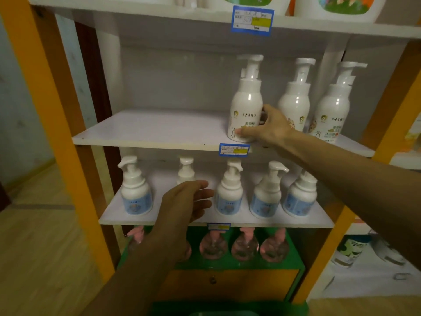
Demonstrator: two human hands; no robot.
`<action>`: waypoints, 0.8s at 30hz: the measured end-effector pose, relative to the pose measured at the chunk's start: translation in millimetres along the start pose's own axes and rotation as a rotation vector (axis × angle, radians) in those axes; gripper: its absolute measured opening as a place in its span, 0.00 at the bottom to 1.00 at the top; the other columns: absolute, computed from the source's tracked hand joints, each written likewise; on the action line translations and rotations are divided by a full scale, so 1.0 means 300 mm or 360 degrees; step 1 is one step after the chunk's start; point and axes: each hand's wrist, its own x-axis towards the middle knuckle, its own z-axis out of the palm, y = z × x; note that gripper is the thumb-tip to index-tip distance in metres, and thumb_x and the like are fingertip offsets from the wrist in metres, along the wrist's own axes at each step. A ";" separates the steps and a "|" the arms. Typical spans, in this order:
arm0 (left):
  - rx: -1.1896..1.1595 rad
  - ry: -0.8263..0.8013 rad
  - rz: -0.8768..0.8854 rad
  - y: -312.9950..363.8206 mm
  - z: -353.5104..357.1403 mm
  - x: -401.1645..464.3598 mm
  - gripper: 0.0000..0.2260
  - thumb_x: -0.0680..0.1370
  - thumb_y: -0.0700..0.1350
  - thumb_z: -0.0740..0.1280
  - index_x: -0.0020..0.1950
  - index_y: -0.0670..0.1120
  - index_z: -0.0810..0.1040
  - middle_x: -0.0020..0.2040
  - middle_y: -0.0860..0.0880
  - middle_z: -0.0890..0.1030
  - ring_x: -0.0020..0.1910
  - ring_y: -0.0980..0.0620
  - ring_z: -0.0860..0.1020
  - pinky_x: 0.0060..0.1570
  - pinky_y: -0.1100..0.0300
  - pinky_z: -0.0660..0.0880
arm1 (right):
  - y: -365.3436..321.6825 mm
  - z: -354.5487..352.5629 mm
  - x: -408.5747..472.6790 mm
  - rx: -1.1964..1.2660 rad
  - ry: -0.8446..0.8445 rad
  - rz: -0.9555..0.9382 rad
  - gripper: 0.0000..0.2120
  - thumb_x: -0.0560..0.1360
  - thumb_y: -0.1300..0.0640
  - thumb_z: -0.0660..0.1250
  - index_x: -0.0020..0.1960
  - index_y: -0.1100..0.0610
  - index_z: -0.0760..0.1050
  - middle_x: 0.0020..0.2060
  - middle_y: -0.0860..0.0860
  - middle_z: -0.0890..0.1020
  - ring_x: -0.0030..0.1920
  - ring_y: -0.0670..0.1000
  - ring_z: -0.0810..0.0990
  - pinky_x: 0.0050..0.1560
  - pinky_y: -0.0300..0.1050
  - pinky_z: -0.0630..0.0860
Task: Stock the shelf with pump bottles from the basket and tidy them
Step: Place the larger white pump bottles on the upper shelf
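Observation:
My right hand (pixel 271 128) grips the lower body of a tall white pump bottle (pixel 247 103) that stands upright on the middle shelf (pixel 145 131). Two more tall white pump bottles (pixel 296 99) stand to its right. My left hand (pixel 189 201) hovers with relaxed fingers in front of the lower shelf (pixel 118 218), partly hiding a short blue-labelled pump bottle (pixel 186 169). Several other short blue-labelled bottles (pixel 229 192) line that shelf. The rim of a green basket (pixel 227 310) shows at the bottom edge.
The left half of the middle shelf is bare. Pink clear pump bottles (pixel 245 245) stand on a green cabinet (pixel 293 258) below. Orange uprights (pixel 41 110) frame the unit. Blue price tags (pixel 251 19) hang on the shelf edges. More goods sit on a neighbouring shelf (pixel 364 258) at right.

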 end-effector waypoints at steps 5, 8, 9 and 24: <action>-0.0035 0.0002 -0.0040 -0.036 -0.002 0.010 0.06 0.78 0.44 0.63 0.50 0.46 0.79 0.46 0.46 0.84 0.45 0.48 0.80 0.44 0.56 0.73 | 0.001 0.001 -0.003 -0.0020 -0.0009 0.0012 0.29 0.65 0.58 0.78 0.62 0.56 0.70 0.51 0.48 0.78 0.50 0.50 0.79 0.38 0.41 0.77; -0.0062 0.0022 -0.0111 -0.075 -0.001 0.012 0.06 0.78 0.44 0.63 0.50 0.45 0.79 0.46 0.45 0.84 0.45 0.48 0.79 0.40 0.58 0.72 | 0.020 0.011 -0.033 -0.0023 0.0086 0.0003 0.35 0.67 0.57 0.77 0.68 0.59 0.64 0.53 0.49 0.76 0.56 0.50 0.78 0.53 0.44 0.77; -0.0063 0.0037 -0.0131 -0.090 -0.002 0.012 0.06 0.78 0.44 0.63 0.49 0.45 0.79 0.45 0.46 0.84 0.44 0.48 0.80 0.40 0.58 0.72 | 0.028 0.016 -0.057 -0.0048 0.0174 -0.0039 0.36 0.68 0.57 0.76 0.70 0.60 0.62 0.56 0.50 0.75 0.58 0.50 0.76 0.58 0.45 0.74; 0.0472 0.0159 -0.0500 -0.570 -0.058 0.019 0.06 0.80 0.42 0.59 0.46 0.46 0.75 0.38 0.46 0.79 0.30 0.52 0.76 0.27 0.64 0.70 | 0.489 0.281 -0.629 -0.0270 0.0057 -0.0659 0.09 0.74 0.60 0.65 0.53 0.60 0.78 0.42 0.48 0.78 0.39 0.43 0.74 0.42 0.32 0.71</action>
